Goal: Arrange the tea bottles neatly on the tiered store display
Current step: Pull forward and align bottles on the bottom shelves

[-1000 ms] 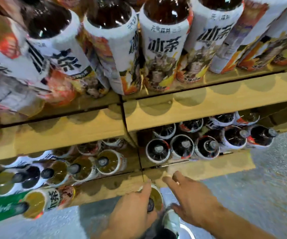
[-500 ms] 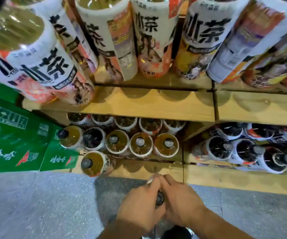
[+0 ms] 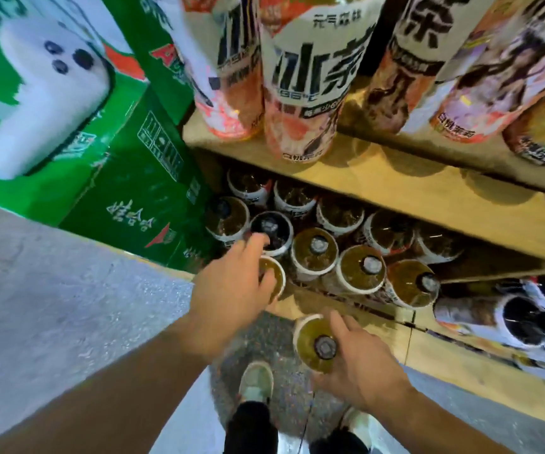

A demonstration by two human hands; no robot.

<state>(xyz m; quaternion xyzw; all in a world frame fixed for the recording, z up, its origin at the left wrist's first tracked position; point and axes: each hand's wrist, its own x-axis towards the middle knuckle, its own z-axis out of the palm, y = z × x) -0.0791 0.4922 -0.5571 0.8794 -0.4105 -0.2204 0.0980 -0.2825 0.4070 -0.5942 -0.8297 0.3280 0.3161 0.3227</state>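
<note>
Head view, looking steeply down at wooden tiered display [image 3: 405, 188], right half of frame.

Left hand [image 3: 232, 290], centre frame: fingers curled over top of amber tea bottle [image 3: 272, 278] at front left of lower tier; cap hidden under palm. Fingertips reaching to just beside dark-tea bottle [image 3: 269, 229] behind it. Full grip or resting on top: can't tell.

Right hand [image 3: 359, 362], lower centre: closed around second amber bottle [image 3: 313, 344], dark cap visible, thumb across its right side. Held in front of lower shelf's front edge, over the floor, apart from the row.

Lower tier: rows of bottles seen from above, amber at front [image 3: 361, 268], darker ones behind and at far right [image 3: 523, 319]. Upper tier, top of frame: large labelled bottles [image 3: 310, 77] standing in a line.

Green cartons [image 3: 127, 191] stacked at left, touching display's end. White blurred object [image 3: 45, 93] upper left, unidentifiable.

Grey speckled floor [image 3: 51, 290]; shoes [image 3: 256, 381] at bottom centre.
</note>
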